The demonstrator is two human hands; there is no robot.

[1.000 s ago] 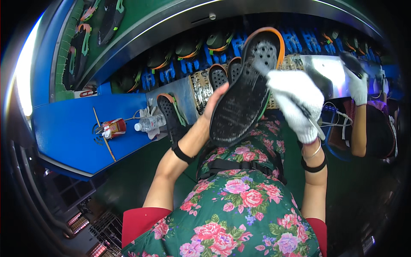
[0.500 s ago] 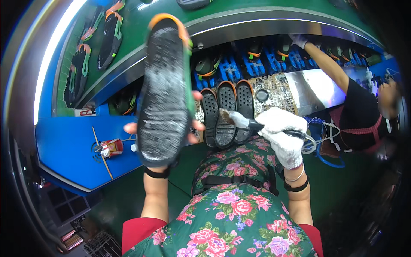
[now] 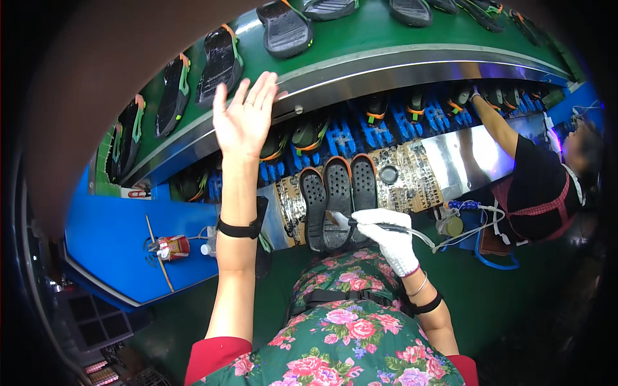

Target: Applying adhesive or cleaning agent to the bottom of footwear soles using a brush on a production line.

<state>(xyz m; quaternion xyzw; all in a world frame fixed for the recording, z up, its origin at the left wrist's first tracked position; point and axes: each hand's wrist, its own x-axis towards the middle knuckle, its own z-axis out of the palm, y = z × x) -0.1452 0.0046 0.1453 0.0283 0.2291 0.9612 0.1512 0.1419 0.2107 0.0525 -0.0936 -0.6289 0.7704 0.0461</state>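
Observation:
My left hand [image 3: 248, 119] is empty, its fingers spread, raised over the metal edge of the green conveyor belt [image 3: 354, 55]. Just past its fingertips, a black shoe sole [image 3: 284, 29] and another sole with an orange and green rim [image 3: 220, 61] lie on the belt. My white-gloved right hand [image 3: 389, 239] grips a brush [image 3: 338, 220] with a black handle and a pale hose trailing from it. The bristles touch or hover at the lower part of the middle perforated sole [image 3: 338, 183]. Similar soles flank it on the left [image 3: 314, 199] and right [image 3: 364, 183].
Under the belt stands a row of blue racks [image 3: 341, 141] bearing shoes. A taped cardboard strip [image 3: 409, 170] carries a round black lid [image 3: 389, 174]. At the left is a blue table [image 3: 106, 238] with a red box [image 3: 174, 247] and a stick. A co-worker [image 3: 544, 170] reaches toward the racks.
The sole in my left hand has been let go, and that hand has risen toward the belt, now empty. My right hand has brought the brush down to the middle sole.

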